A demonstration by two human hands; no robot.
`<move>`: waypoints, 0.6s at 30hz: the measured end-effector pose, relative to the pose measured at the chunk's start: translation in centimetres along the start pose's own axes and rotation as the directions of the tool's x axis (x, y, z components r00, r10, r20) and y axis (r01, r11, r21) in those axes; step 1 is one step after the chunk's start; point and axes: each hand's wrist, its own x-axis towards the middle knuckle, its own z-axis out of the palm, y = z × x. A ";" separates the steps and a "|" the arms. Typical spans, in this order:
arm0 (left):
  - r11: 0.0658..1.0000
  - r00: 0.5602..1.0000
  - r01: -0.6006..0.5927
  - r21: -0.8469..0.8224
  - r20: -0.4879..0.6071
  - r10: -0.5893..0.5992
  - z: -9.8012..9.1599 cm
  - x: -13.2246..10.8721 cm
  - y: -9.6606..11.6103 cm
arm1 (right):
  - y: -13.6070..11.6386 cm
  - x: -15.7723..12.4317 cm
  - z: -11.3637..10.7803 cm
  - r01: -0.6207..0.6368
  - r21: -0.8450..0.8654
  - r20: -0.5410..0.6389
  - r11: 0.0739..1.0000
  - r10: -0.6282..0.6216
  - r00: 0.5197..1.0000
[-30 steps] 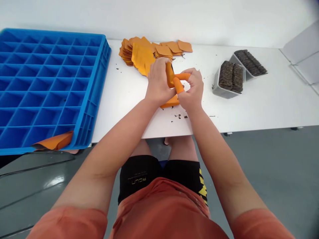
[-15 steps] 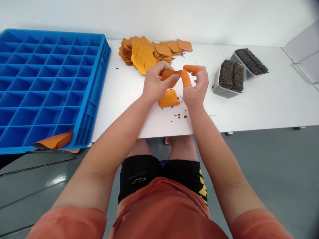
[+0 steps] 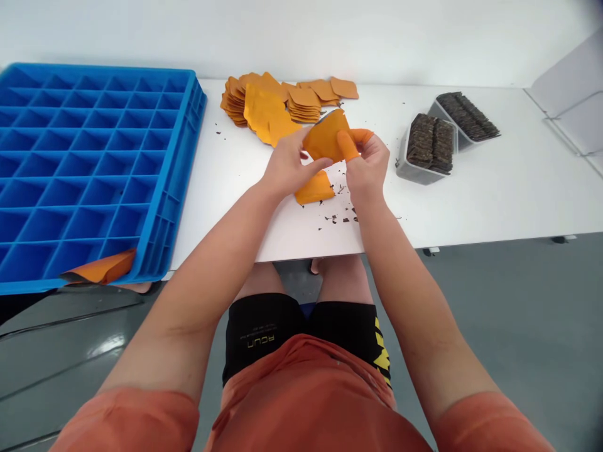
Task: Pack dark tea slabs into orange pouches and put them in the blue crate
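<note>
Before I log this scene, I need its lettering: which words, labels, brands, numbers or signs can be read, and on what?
"AGUN", probably: the shorts, left leg.
Small line above it: too small to read.
Yellow marks, right leg: cut off, unreadable.
No other text is legible.

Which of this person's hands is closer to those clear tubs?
The right. The right hand is to the left of the clear tubs, not touching them. The left hand is farther from them, at the other side of the orange piece.
</note>
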 end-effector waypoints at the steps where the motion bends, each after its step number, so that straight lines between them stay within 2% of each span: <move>1: 0.996 0.998 -0.059 0.074 -0.028 0.061 -0.1 0.0 0.1 | -0.2 -0.1 0.0 0.006 -0.025 0.017 1.000 -0.005 1.000; 4: 0.972 0.987 -0.138 0.190 -0.056 0.151 -0.6 0.0 0.3 | -1.2 -0.4 -0.1 0.081 -0.128 0.122 0.988 -0.066 0.990; 10: 0.930 0.985 -0.072 0.361 -0.119 0.122 -2.1 -1.6 1.3 | -3.1 -1.0 -0.3 0.104 -0.199 0.264 0.975 -0.049 0.963; 12: 0.899 0.980 -0.065 0.433 -0.141 0.138 -3.5 -2.8 2.9 | -3.4 -1.1 -0.3 0.114 -0.171 0.289 0.979 -0.061 0.955; 14: 0.868 0.976 -0.058 0.493 -0.153 0.152 -5.3 -4.3 5.3 | -3.5 -1.3 -0.3 0.104 -0.148 0.291 0.983 -0.057 0.955; 18: 0.821 0.984 0.042 0.569 -0.166 0.064 -10.0 -8.5 11.3 | -3.6 -1.7 -0.2 0.094 -0.128 0.302 0.987 -0.051 0.952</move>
